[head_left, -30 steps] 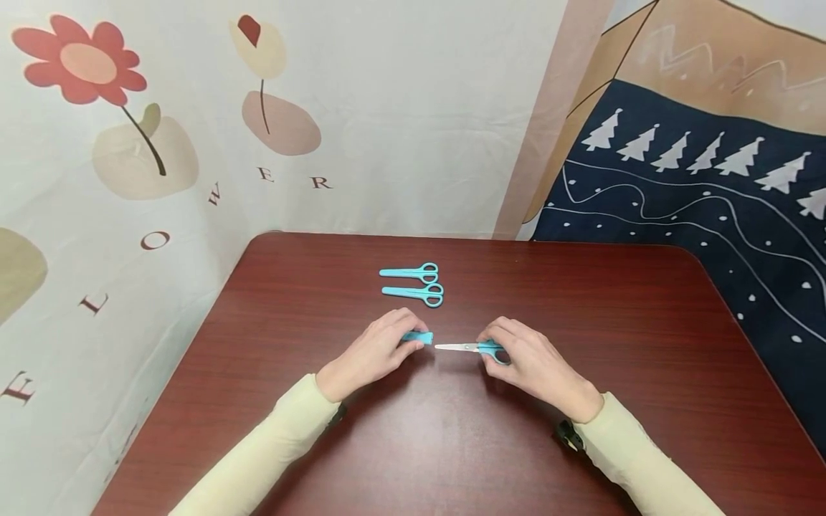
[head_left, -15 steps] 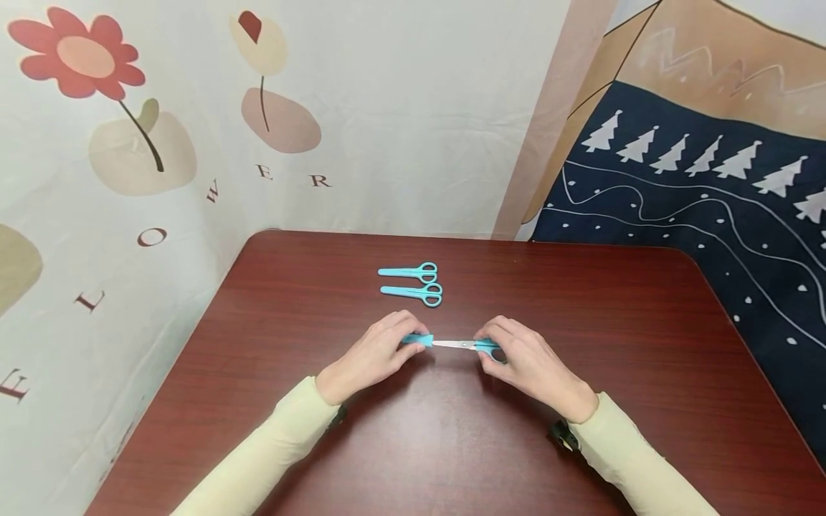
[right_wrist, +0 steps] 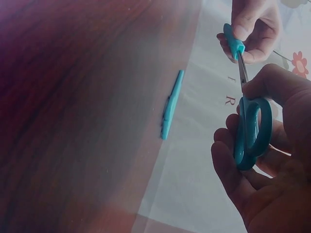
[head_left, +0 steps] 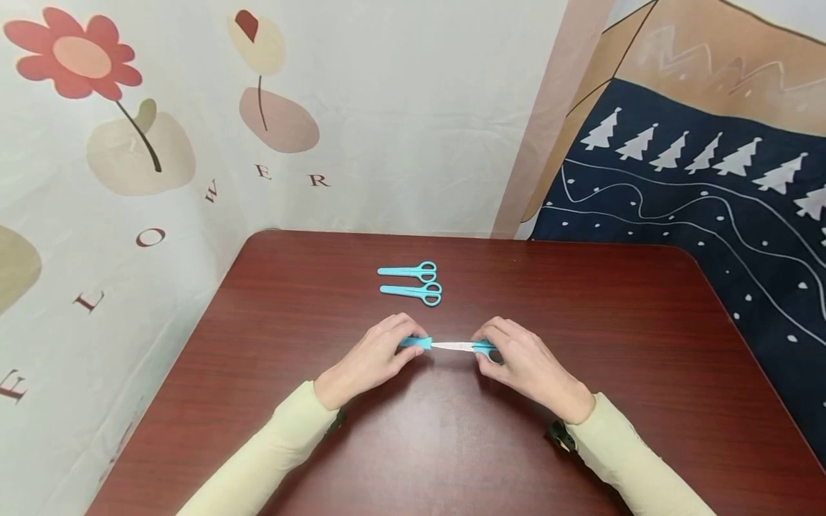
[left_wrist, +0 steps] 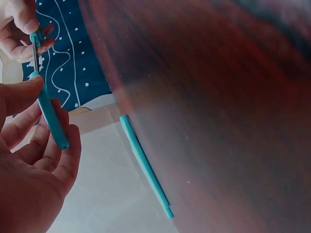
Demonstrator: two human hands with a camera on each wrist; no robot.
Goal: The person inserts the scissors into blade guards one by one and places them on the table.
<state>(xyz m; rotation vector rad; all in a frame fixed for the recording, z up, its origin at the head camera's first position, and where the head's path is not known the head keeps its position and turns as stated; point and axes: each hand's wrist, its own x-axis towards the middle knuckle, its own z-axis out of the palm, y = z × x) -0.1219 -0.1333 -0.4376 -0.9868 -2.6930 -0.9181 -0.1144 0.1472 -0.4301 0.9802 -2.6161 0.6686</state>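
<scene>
My left hand (head_left: 377, 355) pinches a turquoise scissors sheath (left_wrist: 52, 116) between thumb and fingers, its opening facing right. In my right hand (head_left: 525, 362) are the turquoise handles of a pair of scissors (right_wrist: 252, 131), gripped near the pivot by thumb and fingers. The closed silver blades (head_left: 453, 346) point left, and their tips are at the mouth of the sheath, just inside it in the right wrist view. Most of the blade length shows between the two hands. Both hands are above the middle of the table.
Two more turquoise scissors, the farther pair (head_left: 408, 271) and the nearer pair (head_left: 411, 292), lie sheathed side by side beyond the hands, handles to the right. The dark red-brown wooden table (head_left: 445, 444) ends at a printed cloth backdrop (head_left: 400, 143).
A second ago a small gap separated the blade tips from the sheath. My right hand has moved slightly left, bringing the tips into its mouth. The two sheathed pairs stay put.
</scene>
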